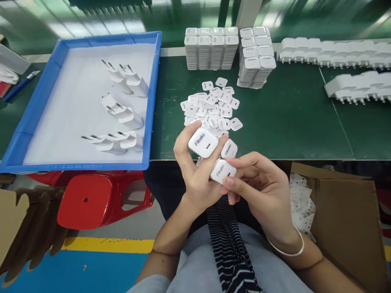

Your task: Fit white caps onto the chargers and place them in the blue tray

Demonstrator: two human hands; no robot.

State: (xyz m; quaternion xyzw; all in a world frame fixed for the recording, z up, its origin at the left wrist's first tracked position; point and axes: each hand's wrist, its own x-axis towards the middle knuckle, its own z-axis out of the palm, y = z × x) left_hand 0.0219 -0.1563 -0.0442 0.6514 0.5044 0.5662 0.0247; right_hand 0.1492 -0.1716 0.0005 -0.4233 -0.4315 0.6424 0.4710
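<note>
My left hand (198, 175) is closed around several white plug chargers at the table's front edge. One charger (203, 142) faces up between thumb and forefinger, showing a printed "Fibaks" face with a small port slot. Two more chargers, one of them the lower charger (222, 171), show their printed faces past my fingers. With thumb and forefinger, my right hand (259, 187) pinches the edges of that lower charger's face plate. Whether the plate is fully seated I cannot tell. Just beyond my hands lies a loose heap of white printed face plates (210, 103).
A blue tray (148, 122) at left holds several white chargers (126, 116), prongs up. Stacked face plates (212, 51) stand at the back. Rows of white charger housings (339, 53) line the right. Below are a red stool (87, 199) and a cardboard box (345, 219).
</note>
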